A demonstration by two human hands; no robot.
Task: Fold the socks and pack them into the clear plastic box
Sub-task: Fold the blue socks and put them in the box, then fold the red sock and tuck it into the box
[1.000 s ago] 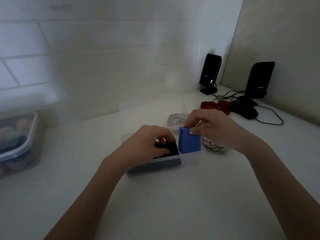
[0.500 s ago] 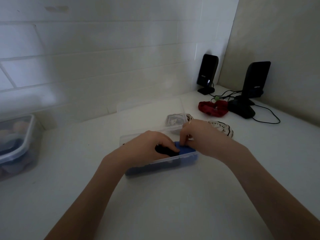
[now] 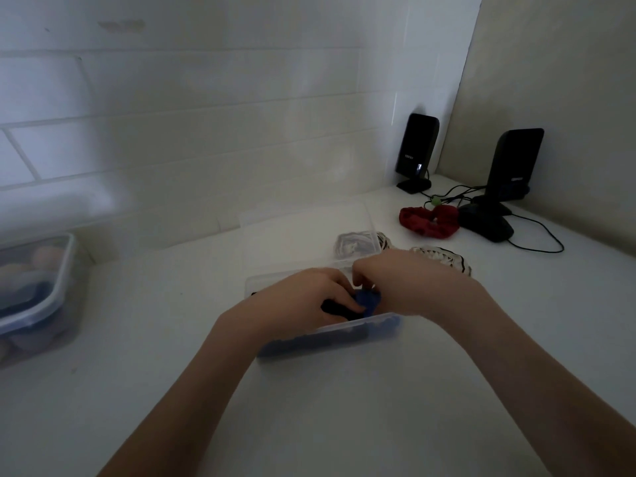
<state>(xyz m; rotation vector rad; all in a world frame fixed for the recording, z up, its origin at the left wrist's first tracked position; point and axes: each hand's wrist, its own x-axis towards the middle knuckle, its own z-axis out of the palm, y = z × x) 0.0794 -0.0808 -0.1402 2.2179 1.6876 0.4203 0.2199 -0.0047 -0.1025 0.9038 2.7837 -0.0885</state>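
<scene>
A clear plastic box [image 3: 330,335] stands on the white counter, its lid [image 3: 303,232] open and lying back toward the wall. Both hands are inside it. My right hand [image 3: 402,284] pinches a folded blue sock [image 3: 473,301] down into the right part of the box. My left hand [image 3: 299,301] presses on a dark folded sock [image 3: 335,308] beside the blue one. Dark and blue fabric shows through the box's front wall. Behind the box lie a grey-white sock [image 3: 358,244] and a black-and-white patterned sock [image 3: 444,258].
A red sock [image 3: 430,222] lies at the back right near two black speakers [image 3: 416,151] [image 3: 512,166], a black mouse [image 3: 485,225] and their cables. At the far left stands a lidded plastic container [image 3: 34,287] with items inside. A tiled wall runs behind.
My right hand brought the upright blue sock down into the box and now pushes it in. My left hand stayed on the dark sock. The camera tilted slightly.
</scene>
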